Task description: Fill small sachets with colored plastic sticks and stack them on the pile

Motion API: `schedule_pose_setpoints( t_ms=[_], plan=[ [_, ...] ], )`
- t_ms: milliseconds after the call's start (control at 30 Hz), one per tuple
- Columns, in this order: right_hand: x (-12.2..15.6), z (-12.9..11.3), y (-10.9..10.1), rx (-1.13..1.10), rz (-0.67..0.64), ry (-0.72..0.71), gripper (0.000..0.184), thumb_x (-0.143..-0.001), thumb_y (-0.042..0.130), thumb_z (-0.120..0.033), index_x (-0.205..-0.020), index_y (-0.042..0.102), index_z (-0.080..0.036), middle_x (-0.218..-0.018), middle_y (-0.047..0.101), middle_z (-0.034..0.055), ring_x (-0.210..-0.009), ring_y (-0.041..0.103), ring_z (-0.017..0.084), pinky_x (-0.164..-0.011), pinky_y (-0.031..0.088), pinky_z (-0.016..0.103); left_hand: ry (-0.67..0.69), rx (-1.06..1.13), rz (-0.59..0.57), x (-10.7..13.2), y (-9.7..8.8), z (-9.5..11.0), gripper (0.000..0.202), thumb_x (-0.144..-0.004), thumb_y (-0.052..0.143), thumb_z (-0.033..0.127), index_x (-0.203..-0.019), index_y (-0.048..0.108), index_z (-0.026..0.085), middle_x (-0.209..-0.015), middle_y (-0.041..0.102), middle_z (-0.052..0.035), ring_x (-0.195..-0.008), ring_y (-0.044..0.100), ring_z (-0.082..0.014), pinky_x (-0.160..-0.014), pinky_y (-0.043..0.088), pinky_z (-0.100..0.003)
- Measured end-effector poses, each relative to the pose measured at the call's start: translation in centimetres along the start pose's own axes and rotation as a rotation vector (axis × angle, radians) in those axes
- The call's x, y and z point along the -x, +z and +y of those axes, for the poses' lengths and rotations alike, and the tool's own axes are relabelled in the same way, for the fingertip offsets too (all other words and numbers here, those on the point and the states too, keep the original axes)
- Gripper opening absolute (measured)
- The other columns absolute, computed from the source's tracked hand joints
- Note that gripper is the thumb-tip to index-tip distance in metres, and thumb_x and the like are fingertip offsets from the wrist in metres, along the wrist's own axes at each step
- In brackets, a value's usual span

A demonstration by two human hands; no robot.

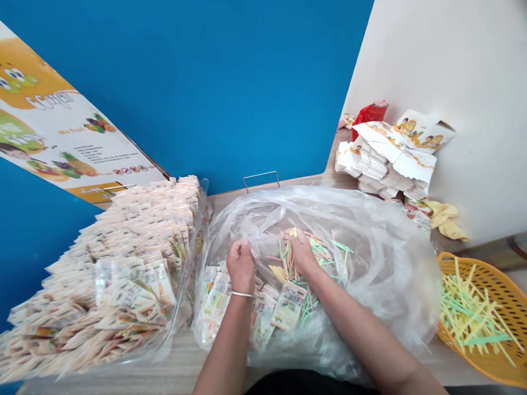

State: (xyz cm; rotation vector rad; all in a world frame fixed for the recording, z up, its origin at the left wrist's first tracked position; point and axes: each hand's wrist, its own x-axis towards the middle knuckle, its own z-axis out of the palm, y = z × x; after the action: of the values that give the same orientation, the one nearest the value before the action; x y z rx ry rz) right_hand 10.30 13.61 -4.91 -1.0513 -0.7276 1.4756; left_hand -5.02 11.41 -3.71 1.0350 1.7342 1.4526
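A large clear plastic bag (375,249) lies spread on the table, holding printed sachets and loose pink, green and yellow straw-like sticks (324,252). Over the sticks, my right hand (301,253) is closed around a small bunch of them, with yellow ends poking out above the fingers. My left hand (242,267), a white band at its wrist, is closed with fingertips pressed together beside the bag's film; what it pinches is hidden. Below and between the hands rests a printed sachet (289,305). More sachets (215,300) lie under my left hand.
To the left, a big heap of packed sachets (135,232) sits in clear plastic. An orange basket (514,307) of yellow and green sticks stands at right. Flattened printed cartons (378,162) and a yellow cloth (446,220) are behind. A blue panel (207,84) rises at the back.
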Motion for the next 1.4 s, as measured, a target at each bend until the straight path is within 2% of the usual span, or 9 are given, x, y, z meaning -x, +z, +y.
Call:
schedule_pose_setpoints(
  t_ms=[167, 267, 333, 500, 600, 867, 1100, 1233, 1400],
  plan=[
    [-1.2, -1.6, -1.3, -0.375, 0.182, 0.017, 0.034, -0.065, 0.063, -0.019, -0.097, 0.050, -0.023, -0.066, 0.058, -0.0068, -0.055, 0.057, 0.011, -0.052, 0.047, 0.022, 0.045, -0.035, 0.094, 0.3, -1.2, 1.0, 0.034, -0.083, 0.059, 0.043, -0.105, 0.058, 0.016, -0.091, 0.064, -0.0042, -0.080, 0.061, -0.0168, -0.075, 0.049, -0.031],
    [-1.0, -3.2, -1.7, -0.422, 0.203, 0.040, 0.028, -0.070, 0.064, -0.024, -0.094, 0.050, -0.023, -0.057, 0.045, -0.0114, -0.039, 0.035, 0.005, -0.037, 0.028, 0.016, 0.252, -0.102, 0.139, 2.2, -1.4, 2.9, 0.050, -0.082, 0.065, 0.039, -0.125, 0.053, 0.017, -0.128, 0.056, -0.0134, -0.117, 0.055, -0.0241, -0.102, 0.042, -0.040],
    [-0.2, -4.0, -1.1, -0.395, 0.172, 0.054, 0.023, -0.076, 0.064, -0.033, -0.092, 0.050, -0.023, -0.052, 0.034, -0.0133, -0.036, 0.022, 0.005, -0.034, 0.016, 0.016, 0.231, -0.011, 0.049, 4.2, -0.7, 4.1, 0.047, -0.084, 0.065, 0.039, -0.127, 0.054, 0.021, -0.135, 0.054, -0.0121, -0.127, 0.050, -0.0242, -0.111, 0.036, -0.040],
    [3.5, -4.5, 1.1, 0.024, 0.098, -0.182, 0.032, -0.087, 0.057, -0.051, -0.078, 0.046, -0.023, -0.051, 0.034, -0.0111, -0.040, 0.029, 0.007, -0.040, 0.026, 0.021, -0.490, 0.694, -0.428, 8.9, 2.7, 5.2, 0.040, -0.092, 0.053, 0.051, -0.106, 0.067, 0.017, -0.116, 0.068, -0.0118, -0.117, 0.060, -0.0233, -0.103, 0.046, -0.036],
    [5.9, -3.7, 0.8, 0.436, 0.081, -0.380, 0.035, -0.088, 0.058, -0.046, -0.068, 0.044, -0.021, -0.057, 0.044, -0.0066, -0.053, 0.041, 0.010, -0.052, 0.034, 0.024, -0.696, 0.978, -0.451, 10.4, 4.2, 5.3, 0.045, -0.097, 0.041, 0.050, -0.105, 0.068, 0.015, -0.113, 0.069, -0.0116, -0.115, 0.062, -0.0216, -0.100, 0.048, -0.033],
    [7.6, -3.0, -1.0, 0.576, 0.107, -0.405, 0.033, -0.092, 0.050, -0.042, -0.067, 0.045, -0.022, -0.061, 0.048, -0.0042, -0.060, 0.044, 0.014, -0.061, 0.037, 0.026, -0.699, 1.068, -0.459, 12.8, 5.2, 6.2, 0.050, -0.097, 0.039, 0.054, -0.118, 0.064, 0.017, -0.128, 0.064, -0.0099, -0.124, 0.056, -0.0222, -0.103, 0.046, -0.031],
    [7.2, -1.3, -2.1, 0.610, 0.011, -0.218, 0.036, -0.094, 0.038, -0.043, -0.077, 0.059, -0.020, -0.061, 0.055, -0.0018, -0.059, 0.051, 0.016, -0.061, 0.042, 0.027, -0.811, 0.729, -0.551, 13.0, 1.2, 4.7, 0.050, -0.093, 0.048, 0.054, -0.124, 0.059, 0.016, -0.120, 0.066, -0.0141, -0.098, 0.068, -0.0235, -0.084, 0.054, -0.033],
    [6.1, -0.9, -1.7, 1.054, -0.131, -0.186, 0.028, -0.090, 0.046, -0.036, -0.077, 0.065, -0.020, -0.076, 0.068, 0.0032, -0.073, 0.062, 0.018, -0.068, 0.043, 0.027, -0.711, 0.543, -0.439, 13.4, -1.0, 3.6, 0.050, -0.088, 0.059, 0.051, -0.126, 0.052, 0.020, -0.110, 0.067, -0.0114, -0.074, 0.068, -0.0188, -0.068, 0.053, -0.031],
    [5.5, -0.5, 0.0, 1.665, -0.366, -0.105, 0.021, -0.083, 0.057, -0.026, -0.097, 0.067, -0.015, -0.089, 0.073, 0.0144, -0.084, 0.068, 0.027, -0.068, 0.042, 0.030, -0.734, 0.576, -0.352, 13.0, -2.0, 3.1, 0.044, -0.086, 0.059, 0.053, -0.114, 0.057, 0.018, -0.108, 0.066, -0.0102, -0.077, 0.065, -0.0163, -0.067, 0.051, -0.029]
  ],
)
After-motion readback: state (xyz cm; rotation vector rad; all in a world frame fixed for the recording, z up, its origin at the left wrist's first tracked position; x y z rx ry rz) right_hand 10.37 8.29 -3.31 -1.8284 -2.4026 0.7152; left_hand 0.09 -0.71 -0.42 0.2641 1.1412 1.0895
